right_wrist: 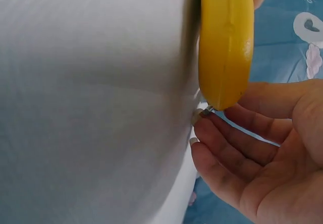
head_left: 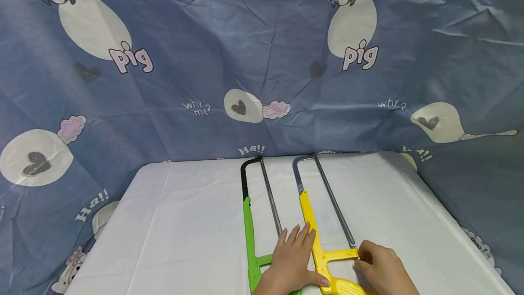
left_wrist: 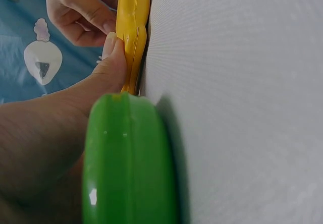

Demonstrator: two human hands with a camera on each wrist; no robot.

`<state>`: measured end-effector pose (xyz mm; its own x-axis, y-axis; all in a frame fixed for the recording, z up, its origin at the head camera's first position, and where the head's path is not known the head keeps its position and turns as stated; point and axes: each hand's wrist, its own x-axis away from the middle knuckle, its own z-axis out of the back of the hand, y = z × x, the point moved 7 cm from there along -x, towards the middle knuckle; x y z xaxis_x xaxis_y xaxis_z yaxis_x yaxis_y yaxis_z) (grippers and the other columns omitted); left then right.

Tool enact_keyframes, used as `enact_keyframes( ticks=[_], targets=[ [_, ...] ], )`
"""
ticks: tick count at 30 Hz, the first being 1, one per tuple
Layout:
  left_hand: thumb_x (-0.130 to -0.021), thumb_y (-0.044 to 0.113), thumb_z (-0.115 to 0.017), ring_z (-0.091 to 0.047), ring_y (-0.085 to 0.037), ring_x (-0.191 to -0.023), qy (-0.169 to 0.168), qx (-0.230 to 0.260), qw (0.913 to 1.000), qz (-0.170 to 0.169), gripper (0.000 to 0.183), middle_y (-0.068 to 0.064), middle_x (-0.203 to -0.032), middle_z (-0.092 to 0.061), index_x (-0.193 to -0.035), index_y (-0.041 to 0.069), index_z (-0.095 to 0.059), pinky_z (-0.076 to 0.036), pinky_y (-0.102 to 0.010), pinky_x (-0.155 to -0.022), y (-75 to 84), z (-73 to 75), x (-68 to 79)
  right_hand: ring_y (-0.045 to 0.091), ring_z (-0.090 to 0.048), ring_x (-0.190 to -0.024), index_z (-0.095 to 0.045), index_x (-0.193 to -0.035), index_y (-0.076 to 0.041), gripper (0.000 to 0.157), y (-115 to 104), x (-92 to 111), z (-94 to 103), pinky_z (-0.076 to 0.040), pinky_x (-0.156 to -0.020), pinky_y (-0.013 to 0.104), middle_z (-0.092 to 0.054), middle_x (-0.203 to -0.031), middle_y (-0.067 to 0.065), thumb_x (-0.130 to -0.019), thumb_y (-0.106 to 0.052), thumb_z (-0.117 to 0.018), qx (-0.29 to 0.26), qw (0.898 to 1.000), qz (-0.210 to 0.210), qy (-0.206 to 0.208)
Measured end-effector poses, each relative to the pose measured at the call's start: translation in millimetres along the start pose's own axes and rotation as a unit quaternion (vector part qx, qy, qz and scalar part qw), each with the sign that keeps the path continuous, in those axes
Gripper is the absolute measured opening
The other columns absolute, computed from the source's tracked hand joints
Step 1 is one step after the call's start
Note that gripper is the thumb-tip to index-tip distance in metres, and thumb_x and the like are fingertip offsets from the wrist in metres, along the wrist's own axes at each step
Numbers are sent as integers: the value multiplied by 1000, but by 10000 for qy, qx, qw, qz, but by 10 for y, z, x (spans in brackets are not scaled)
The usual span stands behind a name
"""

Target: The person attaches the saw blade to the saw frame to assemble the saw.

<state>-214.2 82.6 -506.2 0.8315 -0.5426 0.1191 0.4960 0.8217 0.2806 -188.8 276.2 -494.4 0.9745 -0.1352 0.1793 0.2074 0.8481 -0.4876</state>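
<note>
A yellow-handled hacksaw (head_left: 341, 254) lies on the white-covered table, its grey blade (head_left: 335, 204) running back to a silver frame. My left hand (head_left: 291, 258) rests on it with fingers spread along the yellow frame and the thumb against the handle. At the near end of the blade, my right hand (head_left: 382, 265) pinches the small metal tension screw (right_wrist: 207, 111) with curled fingers. To the left lies a green-handled hacksaw (head_left: 249, 231) with a black frame, partly hidden under my left hand. In the left wrist view its green handle (left_wrist: 126, 163) fills the foreground.
The white-covered table (head_left: 196, 222) ends at the back against a blue patterned cloth (head_left: 262, 58). That cloth also hangs at both sides. The far ends of both saws reach near the table's back edge.
</note>
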Motion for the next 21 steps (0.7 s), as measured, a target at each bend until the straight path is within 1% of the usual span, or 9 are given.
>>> enact_keyframes(
  ticks=[4, 10, 21],
  targets=[
    [-66, 85, -63, -29, -26, -151, 14, 7, 10000, -13, 115, 2, -167, -22, -157, 23, -30, -26, -54, -121, 1, -5, 2, 12, -57, -66, -67, -83, -11, 15, -3, 1, -3, -51, -60, 33, -65, -72, -5, -77, -9, -80, 49, 10000, 30, 75],
    [-67, 84, -63, -31, -27, -151, 108, -37, 9999, -62, 113, 1, -166, -24, -156, 22, -32, -27, -54, -121, -1, -29, -15, 12, -57, -65, -66, -80, -11, 15, -8, -1, 9, -51, -60, 32, -66, -70, -4, -76, -8, -81, 68, 9998, -62, 147],
    [-65, 84, -64, -28, -26, -152, -31, 84, 10000, 4, 115, 2, -167, -21, -157, 22, -30, -24, -54, -122, 0, -17, -3, 12, -57, -65, -66, -80, -10, 15, -17, -28, 3, -50, -59, 32, -66, -71, -5, -78, -10, -81, 44, 9999, -106, 27]
  ],
)
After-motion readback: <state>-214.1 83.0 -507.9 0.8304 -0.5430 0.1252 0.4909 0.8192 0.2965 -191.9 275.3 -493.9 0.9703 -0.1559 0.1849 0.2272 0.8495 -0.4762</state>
